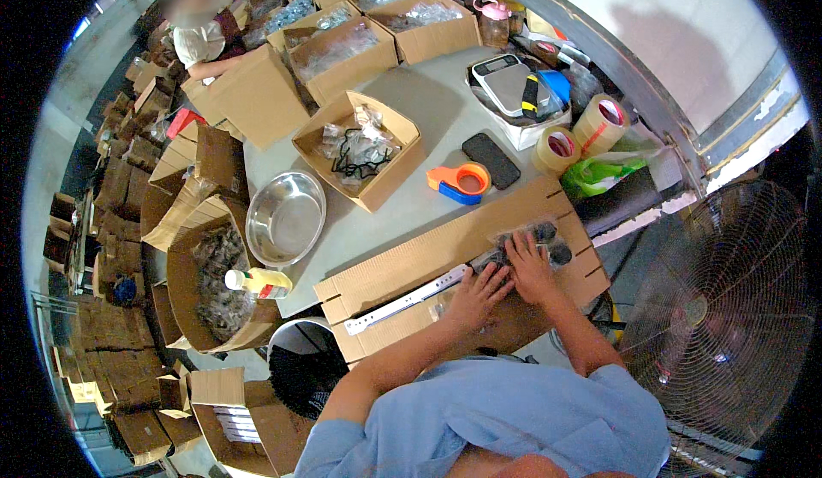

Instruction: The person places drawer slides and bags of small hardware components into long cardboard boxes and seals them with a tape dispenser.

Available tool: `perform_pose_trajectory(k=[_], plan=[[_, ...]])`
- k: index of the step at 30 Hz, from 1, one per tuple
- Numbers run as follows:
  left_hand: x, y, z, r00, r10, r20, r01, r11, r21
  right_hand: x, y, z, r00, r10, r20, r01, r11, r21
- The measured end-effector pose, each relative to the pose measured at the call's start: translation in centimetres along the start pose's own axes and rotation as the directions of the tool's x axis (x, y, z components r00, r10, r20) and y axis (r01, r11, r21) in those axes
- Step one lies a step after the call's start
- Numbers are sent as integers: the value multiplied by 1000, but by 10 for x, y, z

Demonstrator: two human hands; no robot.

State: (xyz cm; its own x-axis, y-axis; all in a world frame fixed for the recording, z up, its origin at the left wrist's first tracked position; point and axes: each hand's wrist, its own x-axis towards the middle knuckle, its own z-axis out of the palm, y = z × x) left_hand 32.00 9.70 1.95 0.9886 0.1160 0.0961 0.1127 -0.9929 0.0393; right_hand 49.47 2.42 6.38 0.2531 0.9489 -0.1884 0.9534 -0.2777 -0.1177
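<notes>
A flat cardboard piece with slotted edges (561,212) lies in front of me on the table edge. A long white metal strip (407,300), which looks like a drawer slide, rests along it. My left hand (481,296) lies with fingers stretched out beside the strip's right end. Just right of it, my right hand (531,265) spreads its fingers over dark round parts (559,253), apparently in clear plastic; they resemble casters, partly hidden by the fingers. A small clear packet (437,311) sits left of my left hand.
Beyond the cardboard are an orange-and-blue tape dispenser (460,182), a black phone (491,160) and tape rolls (601,125). A steel bowl (286,218), bottle (259,283) and boxes of bagged parts (360,148) stand left. A fan (711,307) is at right; another person (201,41) is far left.
</notes>
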Motion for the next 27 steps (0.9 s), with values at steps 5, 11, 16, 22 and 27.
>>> perform_pose_trajectory(k=[5, 11, 16, 22, 27], plan=[[7, -10, -33, 990, -84, 110, 104, 975, -195, -39, 4, 25, 994, 81, -77, -67, 982, 174], [27, -16, -30, 994, -110, -7, 104, 953, -285, -49, 17, 38, 985, -19, -174, 97, 886, 453], [61, -27, -24, 965, -260, 29, 245, 860, -447, -48, 16, 58, 932, 155, -326, 114, 730, 673], [101, -39, -31, 978, -148, 147, 199, 869, -452, -49, 19, 47, 860, 143, -490, 210, 775, 596], [99, -38, -84, 977, -10, 212, 202, 350, -915, -66, 5, -14, 697, 216, -684, 207, 852, 481]])
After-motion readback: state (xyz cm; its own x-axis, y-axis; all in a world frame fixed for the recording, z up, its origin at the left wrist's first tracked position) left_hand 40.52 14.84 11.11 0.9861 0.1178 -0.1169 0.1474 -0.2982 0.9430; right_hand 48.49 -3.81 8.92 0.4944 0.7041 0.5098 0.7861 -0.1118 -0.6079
